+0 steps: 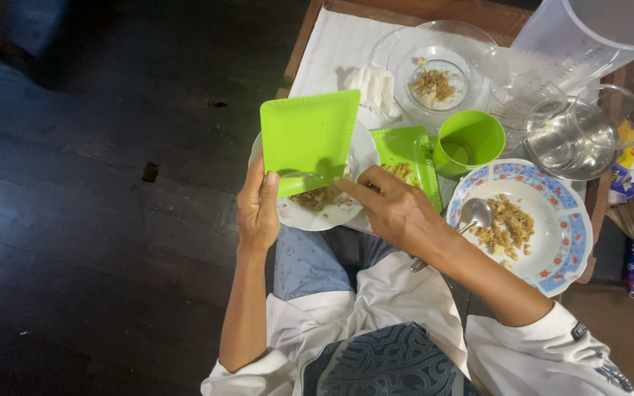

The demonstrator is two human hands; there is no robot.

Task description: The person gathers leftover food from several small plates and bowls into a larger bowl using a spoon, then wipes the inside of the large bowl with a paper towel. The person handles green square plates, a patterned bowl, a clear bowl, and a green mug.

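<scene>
My left hand (257,209) grips the lower left edge of a square green plate (310,139), tilted up on edge over a white round plate (357,158) holding brown food scraps. My right hand (398,213) reaches across, its fingers at the green plate's lower right edge, touching the food on the white plate. Whether it holds a utensil I cannot tell. A second green square plate (405,150) with crumbs lies right behind my right hand.
A green cup (471,139), a blue-and-red patterned plate (570,235) with food and a spoon (476,215), a glass plate (471,44) with crumbs, clear glasses (574,132), a plastic jug (588,37) and a crumpled tissue (376,88) crowd the small table. Dark wooden floor lies left.
</scene>
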